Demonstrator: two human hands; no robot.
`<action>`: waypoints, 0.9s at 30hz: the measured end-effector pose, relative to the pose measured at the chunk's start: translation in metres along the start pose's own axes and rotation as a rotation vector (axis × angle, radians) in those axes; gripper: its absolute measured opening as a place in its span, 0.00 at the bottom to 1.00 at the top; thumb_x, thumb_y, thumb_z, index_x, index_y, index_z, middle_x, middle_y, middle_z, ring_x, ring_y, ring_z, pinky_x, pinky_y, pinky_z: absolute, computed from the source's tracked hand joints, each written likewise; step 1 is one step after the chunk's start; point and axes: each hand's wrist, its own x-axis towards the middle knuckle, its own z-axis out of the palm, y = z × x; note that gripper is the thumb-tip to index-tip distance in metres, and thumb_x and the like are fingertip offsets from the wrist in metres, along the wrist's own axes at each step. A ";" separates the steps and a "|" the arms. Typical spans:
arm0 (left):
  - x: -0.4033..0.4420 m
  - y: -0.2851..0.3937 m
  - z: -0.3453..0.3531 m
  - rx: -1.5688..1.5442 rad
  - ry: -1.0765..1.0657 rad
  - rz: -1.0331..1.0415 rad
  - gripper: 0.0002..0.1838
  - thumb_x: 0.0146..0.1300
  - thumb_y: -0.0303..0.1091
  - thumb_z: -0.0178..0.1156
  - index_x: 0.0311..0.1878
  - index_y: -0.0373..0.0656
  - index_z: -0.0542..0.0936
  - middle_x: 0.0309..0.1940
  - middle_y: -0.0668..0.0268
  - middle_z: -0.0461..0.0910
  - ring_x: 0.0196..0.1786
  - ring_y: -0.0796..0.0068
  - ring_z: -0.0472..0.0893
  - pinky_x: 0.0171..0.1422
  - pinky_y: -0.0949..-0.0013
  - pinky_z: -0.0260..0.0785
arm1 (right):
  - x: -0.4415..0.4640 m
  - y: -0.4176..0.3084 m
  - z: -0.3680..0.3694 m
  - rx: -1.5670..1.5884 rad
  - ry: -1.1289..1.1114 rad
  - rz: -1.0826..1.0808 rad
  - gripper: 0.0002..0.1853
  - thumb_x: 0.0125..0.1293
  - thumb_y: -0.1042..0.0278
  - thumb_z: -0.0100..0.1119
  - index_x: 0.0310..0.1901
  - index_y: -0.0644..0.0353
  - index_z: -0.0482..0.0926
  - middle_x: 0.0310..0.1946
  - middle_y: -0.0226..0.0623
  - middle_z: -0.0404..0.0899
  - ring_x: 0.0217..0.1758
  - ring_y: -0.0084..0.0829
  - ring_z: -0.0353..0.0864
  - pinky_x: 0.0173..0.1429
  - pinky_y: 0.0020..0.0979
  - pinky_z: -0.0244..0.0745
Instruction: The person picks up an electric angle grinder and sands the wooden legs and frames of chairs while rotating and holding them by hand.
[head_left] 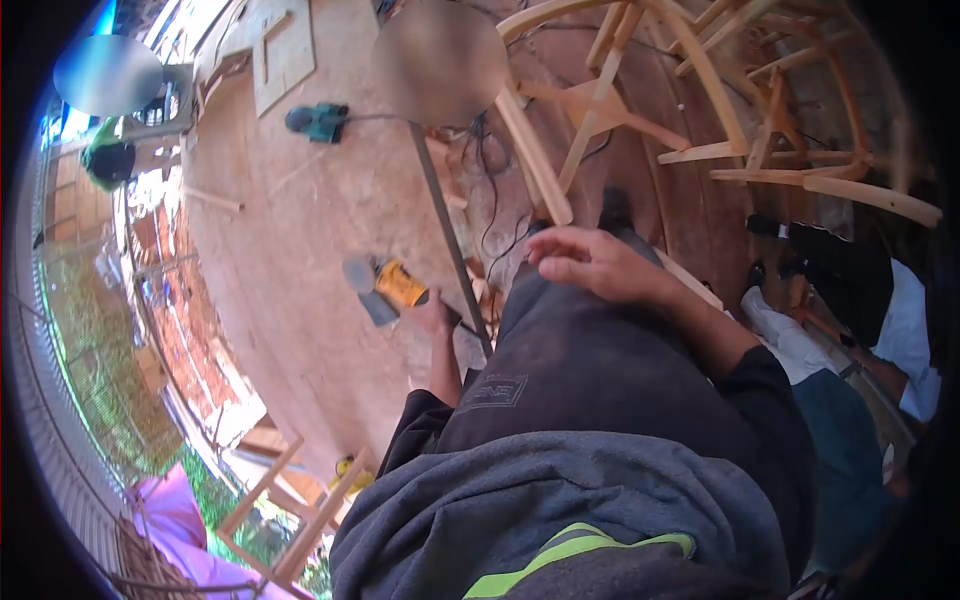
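My left hand (434,316) is closed around the rear part of a yellow and dark power tool that looks like an angle grinder (402,285). A round grey disc (358,272) shows at its far end, and the tool rests on or just over the wooden worktop (290,220). My right hand (592,264) is held over my dark apron (590,370), fingers loosely apart, nothing in it. Just beyond its fingertips is the end of a pale wooden chair leg (558,205); I cannot tell whether they touch.
A green power tool (318,122) lies farther up the worktop, near a flat wooden panel (285,60). Black cables (490,190) hang past the table edge. Several wooden chair frames (780,170) stand at upper right. Other people (110,155) are at left, top and right.
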 end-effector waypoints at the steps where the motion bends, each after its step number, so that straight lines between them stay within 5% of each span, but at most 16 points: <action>1: -0.002 -0.005 0.003 -0.039 -0.016 0.007 0.21 0.51 0.33 0.73 0.43 0.29 0.79 0.35 0.59 0.83 0.35 0.64 0.82 0.44 0.60 0.77 | 0.014 0.023 -0.001 -0.014 0.000 0.013 0.25 0.75 0.60 0.59 0.67 0.65 0.71 0.59 0.39 0.78 0.62 0.26 0.75 0.68 0.30 0.69; 2: -0.029 0.055 -0.006 -0.173 -0.114 0.121 0.15 0.51 0.33 0.73 0.36 0.32 0.80 0.27 0.65 0.81 0.28 0.70 0.80 0.34 0.64 0.74 | 0.029 0.040 0.000 -0.030 -0.012 0.024 0.27 0.75 0.59 0.60 0.68 0.66 0.70 0.60 0.39 0.77 0.64 0.28 0.75 0.69 0.31 0.68; 4: -0.057 0.134 -0.015 -0.216 -0.365 -0.047 0.11 0.50 0.32 0.74 0.29 0.40 0.80 0.21 0.72 0.78 0.23 0.79 0.77 0.28 0.71 0.69 | 0.061 0.070 0.002 -0.029 -0.011 0.075 0.30 0.76 0.55 0.59 0.70 0.67 0.66 0.65 0.42 0.73 0.69 0.30 0.71 0.72 0.31 0.65; 8: -0.073 0.210 0.000 -0.391 -0.721 -0.049 0.16 0.50 0.30 0.74 0.39 0.38 0.80 0.28 0.69 0.81 0.27 0.78 0.80 0.31 0.72 0.73 | 0.106 0.066 0.020 -0.001 0.130 0.001 0.35 0.77 0.49 0.55 0.73 0.68 0.61 0.68 0.43 0.70 0.72 0.30 0.67 0.75 0.30 0.61; 10: -0.082 0.255 0.005 -0.351 -0.873 -0.014 0.20 0.50 0.28 0.73 0.45 0.36 0.78 0.32 0.67 0.82 0.29 0.76 0.82 0.33 0.71 0.75 | 0.111 0.042 0.024 0.137 0.101 -0.212 0.33 0.79 0.45 0.50 0.70 0.68 0.66 0.62 0.40 0.74 0.65 0.26 0.72 0.69 0.30 0.67; 13: -0.088 0.282 0.031 -0.380 -1.004 0.145 0.21 0.49 0.27 0.71 0.47 0.36 0.77 0.32 0.68 0.81 0.29 0.76 0.81 0.35 0.71 0.76 | 0.114 0.027 0.014 0.291 0.358 -0.254 0.31 0.78 0.41 0.49 0.62 0.66 0.71 0.49 0.35 0.79 0.52 0.25 0.78 0.60 0.27 0.72; 22: -0.118 0.296 0.101 -0.240 -1.235 0.191 0.26 0.45 0.25 0.72 0.50 0.36 0.75 0.34 0.67 0.81 0.33 0.76 0.81 0.39 0.70 0.77 | 0.110 0.067 -0.061 0.372 0.768 -0.285 0.39 0.76 0.30 0.41 0.57 0.67 0.77 0.47 0.37 0.81 0.48 0.25 0.79 0.55 0.29 0.74; 24: -0.127 0.304 0.112 -0.206 -1.239 0.209 0.26 0.47 0.28 0.72 0.52 0.35 0.75 0.37 0.66 0.83 0.35 0.75 0.83 0.41 0.71 0.77 | 0.107 0.070 -0.081 0.357 0.769 -0.141 0.37 0.74 0.30 0.44 0.54 0.63 0.78 0.40 0.30 0.80 0.39 0.20 0.80 0.46 0.25 0.77; 27: -0.134 0.319 0.128 -0.126 -1.200 0.184 0.27 0.46 0.28 0.72 0.51 0.34 0.75 0.37 0.65 0.83 0.35 0.74 0.83 0.41 0.70 0.78 | 0.105 0.062 -0.100 0.344 0.830 -0.067 0.41 0.75 0.28 0.39 0.53 0.67 0.80 0.43 0.36 0.82 0.45 0.26 0.80 0.54 0.28 0.74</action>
